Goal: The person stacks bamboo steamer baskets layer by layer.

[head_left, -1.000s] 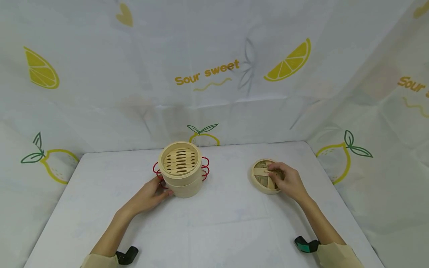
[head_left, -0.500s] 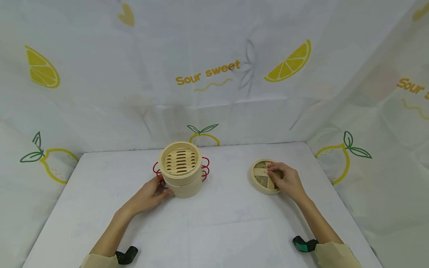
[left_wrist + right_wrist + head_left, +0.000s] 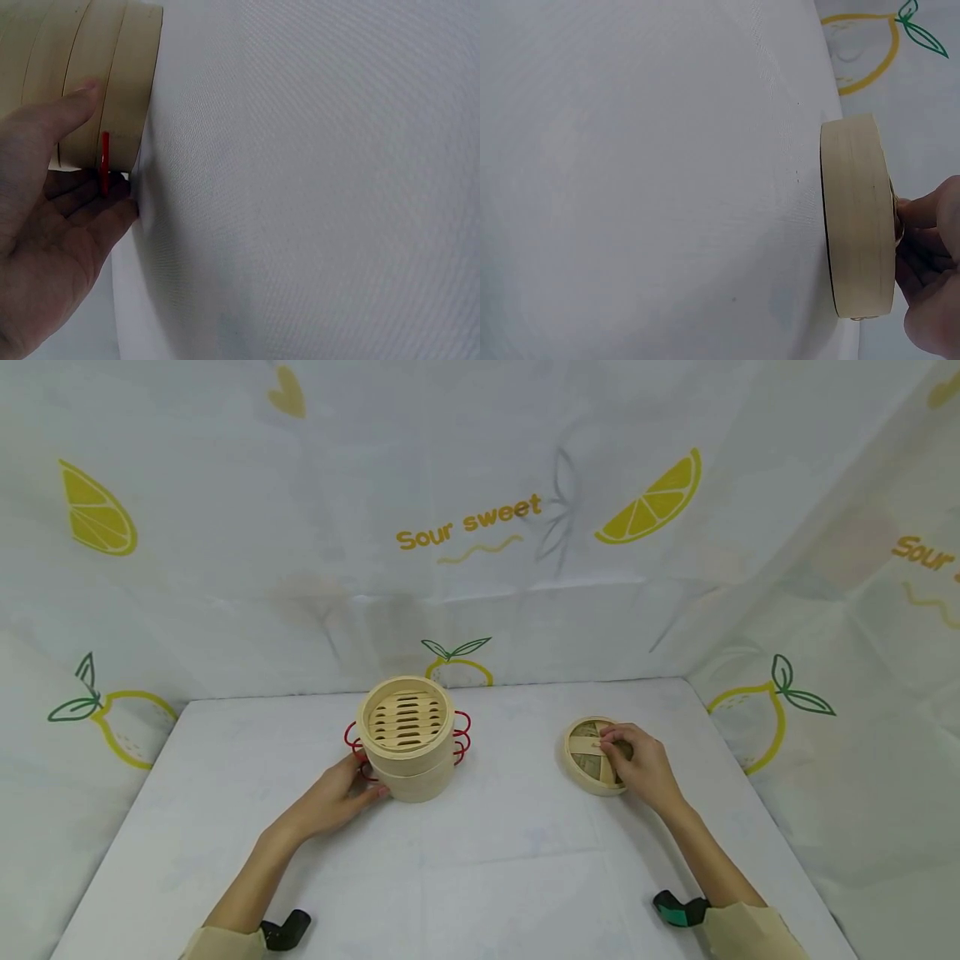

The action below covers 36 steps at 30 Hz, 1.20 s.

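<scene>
A stacked bamboo steamer (image 3: 411, 758) with red loop handles stands upright on the table, its slatted top tier uncovered. My left hand (image 3: 333, 800) holds its lower left side. In the left wrist view, the thumb (image 3: 75, 111) lies against the wall and the fingers curve in by a red handle (image 3: 105, 161). To the right, a round woven steamer lid (image 3: 587, 763) lies on the table. My right hand (image 3: 643, 766) pinches the small loop at its centre. The right wrist view shows the lid (image 3: 857, 217) edge-on, with fingertips at the loop; some fingers are partly hidden.
A white cloth covers the table (image 3: 495, 877). Behind it and at the sides hang white curtains (image 3: 480, 585) printed with lemons. A black wrist strap piece shows below each forearm. Bare cloth lies between the steamer and the lid.
The view has shifted very slightly. Both hands, the steamer and the lid stay in place.
</scene>
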{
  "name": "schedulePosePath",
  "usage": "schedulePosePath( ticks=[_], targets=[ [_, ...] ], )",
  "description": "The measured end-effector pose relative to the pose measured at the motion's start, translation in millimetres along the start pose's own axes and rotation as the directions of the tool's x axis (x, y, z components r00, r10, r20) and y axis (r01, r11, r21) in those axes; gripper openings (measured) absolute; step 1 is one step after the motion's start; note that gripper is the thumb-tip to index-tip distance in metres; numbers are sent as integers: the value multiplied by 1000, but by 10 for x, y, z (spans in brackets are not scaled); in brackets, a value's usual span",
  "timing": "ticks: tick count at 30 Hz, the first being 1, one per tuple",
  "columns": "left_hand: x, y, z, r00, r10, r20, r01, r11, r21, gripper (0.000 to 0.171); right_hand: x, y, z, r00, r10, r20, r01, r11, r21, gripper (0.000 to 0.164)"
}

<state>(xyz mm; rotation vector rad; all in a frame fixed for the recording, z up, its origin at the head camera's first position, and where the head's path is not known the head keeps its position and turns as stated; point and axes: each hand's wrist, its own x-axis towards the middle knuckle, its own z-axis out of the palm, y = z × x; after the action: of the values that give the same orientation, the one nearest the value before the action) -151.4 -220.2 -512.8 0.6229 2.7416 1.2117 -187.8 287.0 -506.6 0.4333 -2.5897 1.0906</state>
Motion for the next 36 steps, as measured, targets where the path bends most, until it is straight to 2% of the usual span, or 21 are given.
schedulePosePath(
  ticks=[12,26,36],
  targets=[
    [-7,5,-3,1000,2,-6,-2,1000,14,48,-18,-13,26,999,-24,-35,23,999,-26,6],
    [5,-12,5,1000,-3,0,3,1000,16,51,-21,-68,30,995,-58,-84,58,998,-3,5],
    [1,5,3,1000,-7,-3,7,1000,17,50,34,-222,41,983,-129,-134,134,990,31,10]
  ],
)
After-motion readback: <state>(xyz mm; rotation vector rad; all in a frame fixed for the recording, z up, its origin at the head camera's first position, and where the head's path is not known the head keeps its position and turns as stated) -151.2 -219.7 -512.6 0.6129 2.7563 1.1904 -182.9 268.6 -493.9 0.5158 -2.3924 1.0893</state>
